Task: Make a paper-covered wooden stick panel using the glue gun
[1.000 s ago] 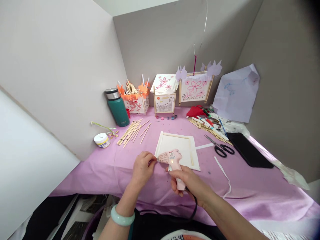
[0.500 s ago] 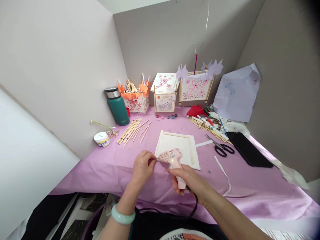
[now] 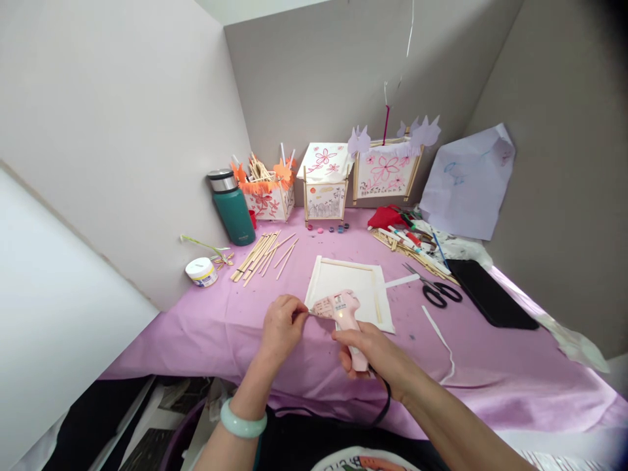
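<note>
My right hand (image 3: pixel 375 353) is wrapped round the grip of a pink glue gun (image 3: pixel 343 314), whose black cord (image 3: pixel 380 409) drops off the table's front edge. The gun's nozzle points left at my left hand (image 3: pixel 282 327), whose fingers are pinched together at the tip on something too small to name. Both hands hover over the near left corner of a cream paper panel framed with thin wooden sticks (image 3: pixel 350 291), which lies flat on the purple tablecloth (image 3: pixel 490 373).
Loose wooden sticks (image 3: pixel 260 255), a green flask (image 3: pixel 230 209) and a white jar (image 3: pixel 201 271) lie to the left. Paper lanterns (image 3: pixel 324 180) stand at the back. Scissors (image 3: pixel 434 288), pens and a black tablet (image 3: pixel 490 294) are on the right.
</note>
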A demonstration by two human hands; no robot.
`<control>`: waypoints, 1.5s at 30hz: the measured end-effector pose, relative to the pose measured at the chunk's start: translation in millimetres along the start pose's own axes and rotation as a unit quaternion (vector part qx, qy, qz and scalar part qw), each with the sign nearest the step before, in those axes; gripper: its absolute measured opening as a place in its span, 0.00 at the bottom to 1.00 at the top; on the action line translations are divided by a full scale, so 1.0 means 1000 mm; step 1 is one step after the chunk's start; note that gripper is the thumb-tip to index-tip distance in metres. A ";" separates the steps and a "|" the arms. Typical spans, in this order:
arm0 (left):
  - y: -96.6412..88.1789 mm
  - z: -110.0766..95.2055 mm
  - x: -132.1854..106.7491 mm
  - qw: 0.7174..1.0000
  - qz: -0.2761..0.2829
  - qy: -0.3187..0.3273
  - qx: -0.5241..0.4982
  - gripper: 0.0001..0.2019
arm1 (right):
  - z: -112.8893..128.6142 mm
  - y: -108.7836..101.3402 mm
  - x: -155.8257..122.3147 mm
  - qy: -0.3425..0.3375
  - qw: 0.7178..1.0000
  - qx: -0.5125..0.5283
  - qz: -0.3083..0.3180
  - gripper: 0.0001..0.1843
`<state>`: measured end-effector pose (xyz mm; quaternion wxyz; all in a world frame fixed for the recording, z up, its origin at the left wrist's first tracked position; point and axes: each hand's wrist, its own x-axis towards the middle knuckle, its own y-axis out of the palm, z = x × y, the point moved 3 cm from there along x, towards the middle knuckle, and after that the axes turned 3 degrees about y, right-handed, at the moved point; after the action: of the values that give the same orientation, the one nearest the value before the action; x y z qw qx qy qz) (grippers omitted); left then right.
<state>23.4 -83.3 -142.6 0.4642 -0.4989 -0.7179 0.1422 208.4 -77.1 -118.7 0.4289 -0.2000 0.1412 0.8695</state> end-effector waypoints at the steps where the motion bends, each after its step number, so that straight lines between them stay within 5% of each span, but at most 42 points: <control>1: 0.000 0.000 0.000 1.000 0.000 0.000 0.000 0.06 | 0.000 0.000 0.000 0.001 1.000 0.000 0.001 0.11; 19: -0.001 -0.002 0.002 1.000 0.010 -0.018 0.021 0.03 | 0.006 -0.001 -0.007 -0.006 0.998 -0.056 -0.011 0.12; 29: 0.005 -0.004 0.011 0.990 0.025 -0.114 0.078 0.03 | -0.004 -0.003 -0.005 -0.053 0.998 -0.029 -0.003 0.11; 36: 0.005 -0.004 0.015 0.983 0.044 -0.157 0.079 0.03 | -0.002 0.001 0.006 -0.022 0.998 -0.051 0.000 0.11; 45: -0.004 -0.002 0.009 0.991 0.050 -0.122 -0.021 0.07 | -0.002 -0.004 0.009 -0.008 0.998 -0.062 -0.017 0.14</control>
<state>21.7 -77.8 -133.9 0.3550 -0.5225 -0.7463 0.2097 207.6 -69.6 -124.9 0.4319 -0.2213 0.0798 0.8707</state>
